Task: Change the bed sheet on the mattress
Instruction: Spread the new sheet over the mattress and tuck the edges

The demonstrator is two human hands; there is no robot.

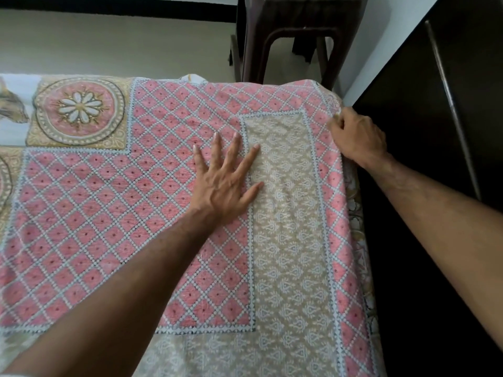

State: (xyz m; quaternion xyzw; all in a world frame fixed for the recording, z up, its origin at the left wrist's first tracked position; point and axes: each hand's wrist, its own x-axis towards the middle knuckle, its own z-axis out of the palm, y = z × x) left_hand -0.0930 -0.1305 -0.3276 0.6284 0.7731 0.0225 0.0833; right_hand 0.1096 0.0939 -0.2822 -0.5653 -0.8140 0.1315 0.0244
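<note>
A pink, beige and white patterned bed sheet [109, 213] lies spread flat over the mattress and fills most of the view. My left hand [226, 178] presses flat on it near the middle, fingers spread. My right hand [356, 137] grips the sheet's edge at the far right corner, fingers curled round the fabric. Along the right side a strip of another patterned fabric [360, 240] shows under the sheet's edge.
A dark brown plastic chair [294, 39] stands on the pale floor just past the bed's far edge. A dark wardrobe [435, 104] with a long metal handle stands close along the bed's right side.
</note>
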